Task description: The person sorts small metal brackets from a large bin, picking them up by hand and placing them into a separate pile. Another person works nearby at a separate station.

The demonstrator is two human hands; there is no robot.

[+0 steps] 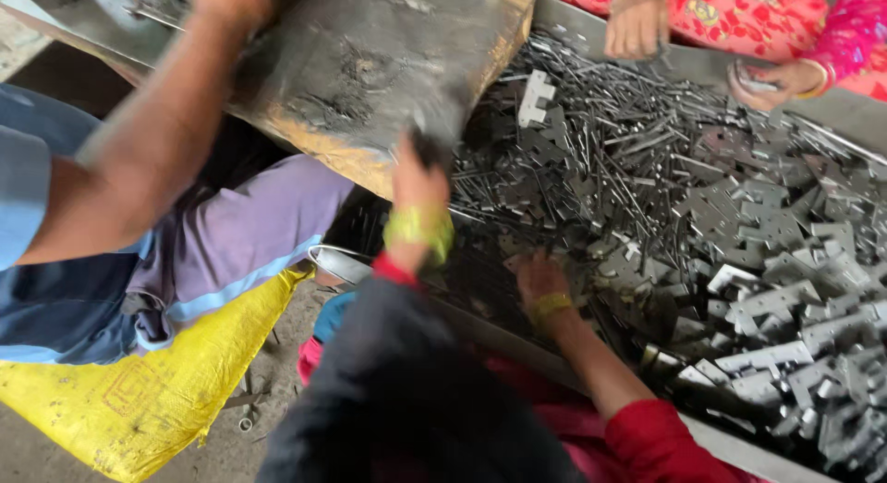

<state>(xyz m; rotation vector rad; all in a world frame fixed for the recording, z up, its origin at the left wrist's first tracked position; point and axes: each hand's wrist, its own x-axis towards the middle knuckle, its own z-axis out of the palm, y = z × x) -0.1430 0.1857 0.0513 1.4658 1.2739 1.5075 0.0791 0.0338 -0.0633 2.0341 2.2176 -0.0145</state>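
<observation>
Our left hand [418,183] pinched a small dark metal piece [431,149] at its fingertips, against the wooden block [370,67] at 12 o'clock. Our right hand [540,280] lay in the heap of metal parts [739,252]; we could not tell its grip.
</observation>
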